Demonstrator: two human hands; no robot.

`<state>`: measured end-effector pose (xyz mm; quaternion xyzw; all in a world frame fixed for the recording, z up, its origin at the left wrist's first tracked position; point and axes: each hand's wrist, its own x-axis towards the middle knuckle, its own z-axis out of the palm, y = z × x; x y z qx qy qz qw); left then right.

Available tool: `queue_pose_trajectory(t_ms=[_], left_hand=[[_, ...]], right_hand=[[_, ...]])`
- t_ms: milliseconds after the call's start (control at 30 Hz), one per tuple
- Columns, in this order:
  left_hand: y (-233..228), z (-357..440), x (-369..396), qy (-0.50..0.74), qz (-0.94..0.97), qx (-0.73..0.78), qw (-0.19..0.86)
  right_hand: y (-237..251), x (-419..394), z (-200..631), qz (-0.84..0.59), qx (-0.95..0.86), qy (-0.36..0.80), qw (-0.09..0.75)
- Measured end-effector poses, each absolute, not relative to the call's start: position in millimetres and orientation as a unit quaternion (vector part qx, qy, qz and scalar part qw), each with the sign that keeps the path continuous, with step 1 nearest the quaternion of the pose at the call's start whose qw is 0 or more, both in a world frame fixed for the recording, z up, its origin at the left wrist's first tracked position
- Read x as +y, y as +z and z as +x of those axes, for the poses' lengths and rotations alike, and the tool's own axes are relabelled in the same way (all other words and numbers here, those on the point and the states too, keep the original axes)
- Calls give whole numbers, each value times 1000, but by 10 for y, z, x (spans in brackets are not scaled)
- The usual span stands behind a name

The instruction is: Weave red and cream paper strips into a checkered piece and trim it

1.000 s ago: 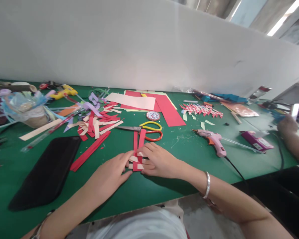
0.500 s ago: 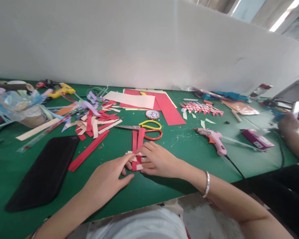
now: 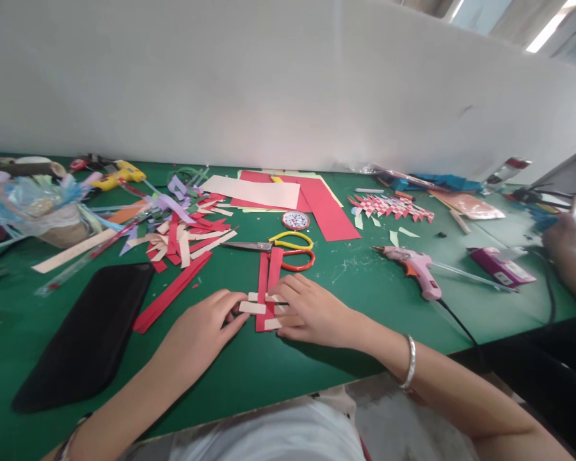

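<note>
My left hand point(image 3: 215, 321) pinches the left end of a cream paper strip point(image 3: 252, 308) between thumb and fingertips. This strip lies over the left of two upright red paper strips point(image 3: 274, 266). My right hand point(image 3: 312, 310), with a silver bangle on its wrist, holds the right side of the small red and cream weave, fingers bent over it and thumb low. Part of the weave is hidden under those fingers. Scissors point(image 3: 295, 241) with one yellow and one red handle lie just beyond, touching or nearly touching the red strips' far ends.
Loose red and cream strips point(image 3: 173, 240) lie to the left, beside a black case point(image 3: 84, 339). Behind are coloured sheets point(image 3: 333, 211) and a round pin box point(image 3: 296, 221). A pink glue gun point(image 3: 420, 272), a purple box point(image 3: 502, 266) and another person's hand point(image 3: 562, 235) are to the right.
My left hand has drawn back slightly to the left and now pinches a cream strip, which shows across the left red strip. My right hand stays on the weave.
</note>
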<state>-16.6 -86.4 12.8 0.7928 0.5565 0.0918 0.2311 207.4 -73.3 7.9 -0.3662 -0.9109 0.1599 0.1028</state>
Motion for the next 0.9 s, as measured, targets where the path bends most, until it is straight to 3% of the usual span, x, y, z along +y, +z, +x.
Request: queue_pose_trajectory(t_ms=[200,600,900], left_hand=[[96,-170,-836,135,815,532,186],[105,-138,-754,146,764,568,270],[73,-46,-767,152,808,515,242]], right_hand=[[117,-846,2148,-397,-905,113,108],[98,-985,2208,-422,-892,131,91],[51,-914,2204,-419,-893,129,101]])
